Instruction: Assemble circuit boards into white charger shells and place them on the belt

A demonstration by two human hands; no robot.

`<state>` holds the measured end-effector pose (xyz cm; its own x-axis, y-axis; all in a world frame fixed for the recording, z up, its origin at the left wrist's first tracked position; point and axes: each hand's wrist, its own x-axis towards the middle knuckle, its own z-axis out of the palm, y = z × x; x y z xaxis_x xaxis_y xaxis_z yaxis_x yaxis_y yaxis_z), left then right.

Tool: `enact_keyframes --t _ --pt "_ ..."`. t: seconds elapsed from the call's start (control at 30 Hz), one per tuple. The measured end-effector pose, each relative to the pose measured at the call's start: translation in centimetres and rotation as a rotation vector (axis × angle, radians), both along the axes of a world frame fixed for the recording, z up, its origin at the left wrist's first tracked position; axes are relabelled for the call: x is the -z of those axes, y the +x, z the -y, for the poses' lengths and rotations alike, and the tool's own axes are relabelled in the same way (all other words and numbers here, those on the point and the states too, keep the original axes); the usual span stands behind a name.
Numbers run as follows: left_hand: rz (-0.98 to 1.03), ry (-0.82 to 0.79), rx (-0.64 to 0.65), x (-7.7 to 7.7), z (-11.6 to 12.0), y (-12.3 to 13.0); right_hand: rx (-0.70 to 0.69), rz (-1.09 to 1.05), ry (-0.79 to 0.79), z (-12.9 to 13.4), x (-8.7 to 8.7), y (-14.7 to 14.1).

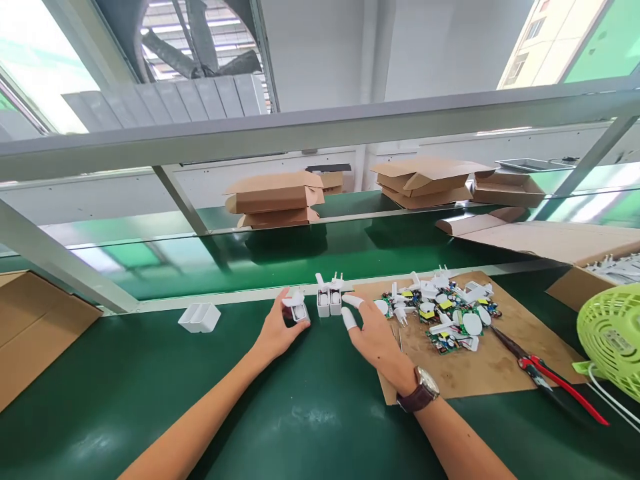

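Note:
My left hand (276, 332) is closed around a small white plug-adapter housing (301, 312), thumb and fingers on its sides. A white piece sticks out of the top of that housing. Just to its right, two more white housings (323, 305) stand side by side, with white parts and plug pins rising from them. My right hand (376, 339) has its thumb and index finger apart, both in white finger cots. Its index fingertip is close beside the right-hand housing; I cannot tell whether they touch. Nothing shows between its fingers.
Circuit boards with white plug parts (450, 310) are heaped on a cardboard sheet (480, 380). Red-handled pliers (543, 373) and a green fan (613, 337) are at right. White empty housings (199, 318) sit left, near a cardboard box (40, 327). A metal rail (320, 123) crosses ahead.

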<state>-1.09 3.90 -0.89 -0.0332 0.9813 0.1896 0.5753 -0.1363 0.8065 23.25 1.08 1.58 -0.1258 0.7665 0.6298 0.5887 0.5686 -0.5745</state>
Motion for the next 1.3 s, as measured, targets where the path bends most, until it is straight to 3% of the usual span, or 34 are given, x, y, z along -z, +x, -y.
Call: enact_keyframes --t 0.13,0.3,0.43,0.53,0.6,0.67,0.77,0.87,0.97,1.1,1.2,1.3 --pt "0.055 0.013 0.094 0.5 -1.8 1.3 0.108 0.195 0.008 -1.1 0.5 1.2" --pt "-0.039 0.148 0.175 1.5 -0.2 0.1 0.184 0.428 0.014 -1.2 0.6 1.5" --pt "-0.377 0.34 0.031 0.3 1.1 -5.6 0.243 0.617 -0.025 -1.1 0.0 2.2" --pt "-0.625 0.427 -0.217 -1.4 1.8 -11.3 0.283 0.698 -0.032 -1.1 -0.6 3.2" --pt "-0.76 0.378 -0.372 -2.2 2.7 -14.6 0.297 0.734 -0.028 -1.0 -0.8 3.9" --pt "-0.862 0.307 -0.42 -2.6 3.5 -16.9 0.307 0.78 -0.033 -1.0 -0.7 4.5" --pt "-0.902 0.277 -0.361 -2.3 3.8 -18.2 0.313 0.856 -0.062 -1.0 -0.5 5.0" --pt "-0.784 0.322 -0.201 -1.7 3.1 -16.4 0.284 0.918 -0.134 -1.3 -0.7 5.1" --pt "-0.616 0.335 0.058 -1.1 2.6 -12.0 0.242 0.905 -0.176 -1.3 -2.1 5.1" --pt "-0.444 0.325 0.334 -0.2 3.4 -5.1 0.033 0.59 -0.203 0.6 -4.9 5.0" --pt "-0.339 0.352 0.401 0.6 4.3 -1.6 -0.258 0.298 -0.392 2.6 -6.0 4.2" --pt "-0.282 0.387 0.408 1.2 4.9 -0.7 -0.412 0.143 -0.564 3.1 -5.3 2.8"
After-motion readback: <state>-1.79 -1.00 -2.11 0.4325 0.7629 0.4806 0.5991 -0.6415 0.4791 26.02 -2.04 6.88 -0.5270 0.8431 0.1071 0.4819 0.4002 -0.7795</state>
